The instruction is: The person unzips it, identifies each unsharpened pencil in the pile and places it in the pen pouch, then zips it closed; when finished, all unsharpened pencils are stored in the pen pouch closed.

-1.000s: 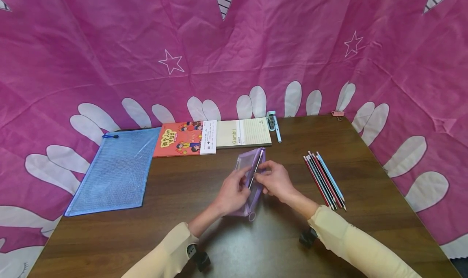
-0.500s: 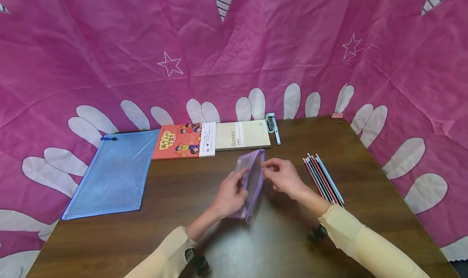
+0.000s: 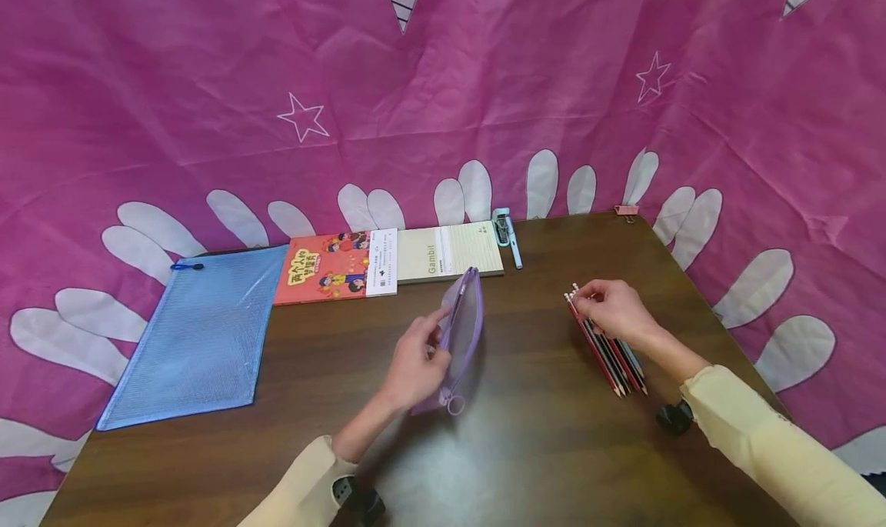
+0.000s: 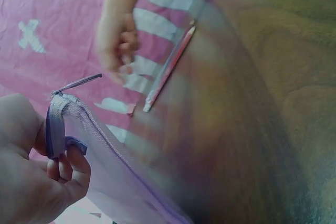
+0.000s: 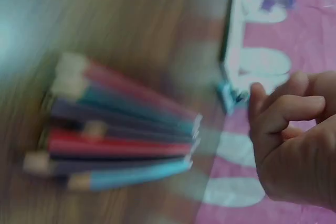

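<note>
A purple see-through zip pencil case (image 3: 471, 331) stands above the middle of the table, its mouth spread apart. My left hand (image 3: 418, 364) pinches its left edge between thumb and fingers, also plain in the left wrist view. Inside the case leans a dark pencil (image 3: 457, 304); its end juts past the rim in the left wrist view. To the right lie several pencils (image 3: 609, 365), red, black and blue, side by side on the table. Over their eraser ends hovers my right hand (image 3: 616, 310), fingers loosely bent. In the blurred right wrist view nothing shows between those fingers.
A blue mesh zip folder (image 3: 190, 335) lies at the left. Along the back edge are a red book (image 3: 325, 265), a cream notebook (image 3: 443, 251), a stapler (image 3: 501, 227) and a light-blue pen (image 3: 514, 244). A pink binder clip (image 3: 626, 210) grips the cloth's corner.
My right hand has let go of a pencil in the case and moved right to the row of pencils. The left hand keeps its hold on the case.
</note>
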Demonstrator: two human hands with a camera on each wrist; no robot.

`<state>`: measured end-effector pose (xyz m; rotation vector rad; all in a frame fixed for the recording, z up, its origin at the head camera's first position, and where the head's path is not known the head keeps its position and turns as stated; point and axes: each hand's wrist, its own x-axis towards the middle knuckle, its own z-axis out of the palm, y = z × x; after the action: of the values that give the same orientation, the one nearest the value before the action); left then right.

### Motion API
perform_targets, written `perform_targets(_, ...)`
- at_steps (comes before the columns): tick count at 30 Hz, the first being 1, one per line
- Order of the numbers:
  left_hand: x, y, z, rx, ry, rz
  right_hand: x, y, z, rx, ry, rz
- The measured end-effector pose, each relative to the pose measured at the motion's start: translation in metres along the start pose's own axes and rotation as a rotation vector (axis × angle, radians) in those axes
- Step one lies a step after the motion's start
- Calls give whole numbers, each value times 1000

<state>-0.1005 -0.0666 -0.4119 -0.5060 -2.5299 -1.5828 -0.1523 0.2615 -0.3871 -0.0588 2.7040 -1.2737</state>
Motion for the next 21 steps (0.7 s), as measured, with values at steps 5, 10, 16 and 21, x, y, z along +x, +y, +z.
perform_targets(5,0,0,-6,-2,1,-7,9,14,-3,-250,-40,-36)
perform_targets(10,2,0,-6,-10,2,-1,16,19,-1,-325,-101,-34)
perform_targets(16,6,3,-12,-26,40,-1,20,18,-3,-356,-111,-21)
perform_targets(21,7,0,-17,-22,65,-30,18,22,-7,-345,-111,0)
